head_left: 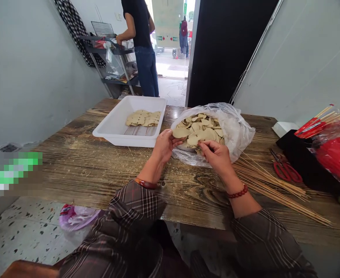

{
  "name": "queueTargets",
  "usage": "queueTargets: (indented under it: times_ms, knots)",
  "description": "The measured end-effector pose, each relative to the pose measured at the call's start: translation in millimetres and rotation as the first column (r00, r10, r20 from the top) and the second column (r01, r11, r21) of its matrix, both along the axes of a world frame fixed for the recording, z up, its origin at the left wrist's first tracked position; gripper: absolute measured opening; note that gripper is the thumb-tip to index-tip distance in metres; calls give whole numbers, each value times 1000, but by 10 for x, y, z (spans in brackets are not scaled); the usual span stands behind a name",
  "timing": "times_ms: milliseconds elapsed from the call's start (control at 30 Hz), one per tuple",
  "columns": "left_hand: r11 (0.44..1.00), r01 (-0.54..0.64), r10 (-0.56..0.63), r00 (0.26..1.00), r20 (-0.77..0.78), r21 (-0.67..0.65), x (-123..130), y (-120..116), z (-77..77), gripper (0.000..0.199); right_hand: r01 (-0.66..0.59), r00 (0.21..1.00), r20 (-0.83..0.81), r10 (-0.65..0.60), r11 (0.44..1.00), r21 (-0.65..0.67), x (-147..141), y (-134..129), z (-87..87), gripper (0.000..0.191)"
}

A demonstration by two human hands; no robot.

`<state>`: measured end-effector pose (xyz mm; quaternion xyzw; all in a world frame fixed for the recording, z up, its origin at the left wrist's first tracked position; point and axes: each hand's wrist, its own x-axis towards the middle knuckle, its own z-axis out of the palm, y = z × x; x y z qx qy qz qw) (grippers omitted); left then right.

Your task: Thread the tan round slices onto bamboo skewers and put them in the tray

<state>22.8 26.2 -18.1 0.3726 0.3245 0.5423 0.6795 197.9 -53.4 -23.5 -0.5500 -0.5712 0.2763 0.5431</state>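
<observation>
A clear plastic bag (238, 133) lies open on the wooden table, full of thin beige slices (206, 125). At its left edge my left hand (164, 144) holds a beige slice (181, 133) between thumb and fingers. My right hand (216, 154) is closed in a pinch at the front of the bag, by the edge of another slice (207, 135). To the left, a white tray (109, 125) holds skewered slices (143, 118) laid flat, with thin sticks pointing towards me.
Loose bamboo skewers (280, 189) lie right of the bag. Red scissors (287, 170), a black container (300, 162) and a red bundle (338, 156) are at the right. A person (142, 42) stands by a shelf cart (112, 50) beyond the table.
</observation>
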Motion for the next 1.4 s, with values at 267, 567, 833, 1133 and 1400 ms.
queueTargets:
  times_ms: [267,567,833,1133,1400]
  knots:
    - [999,-45,46,998,47,-18,31,-41,-2,27,-127,985,108,132,991,-50,-61,-68,-2,30]
    - [971,-206,195,976,97,121,20,-143,197,21,-109,984,138,114,993,-44,-91,-138,53,29]
    - [959,-254,249,967,58,122,-64,-124,254,23,-140,958,254,136,990,-1,-83,-137,11,27]
    - [956,-263,259,965,48,130,-58,-118,243,23,-141,955,269,129,990,23,-105,-136,3,26]
    - [958,-230,228,973,30,170,-41,-144,235,22,-133,953,282,115,990,44,-90,-116,-35,25]
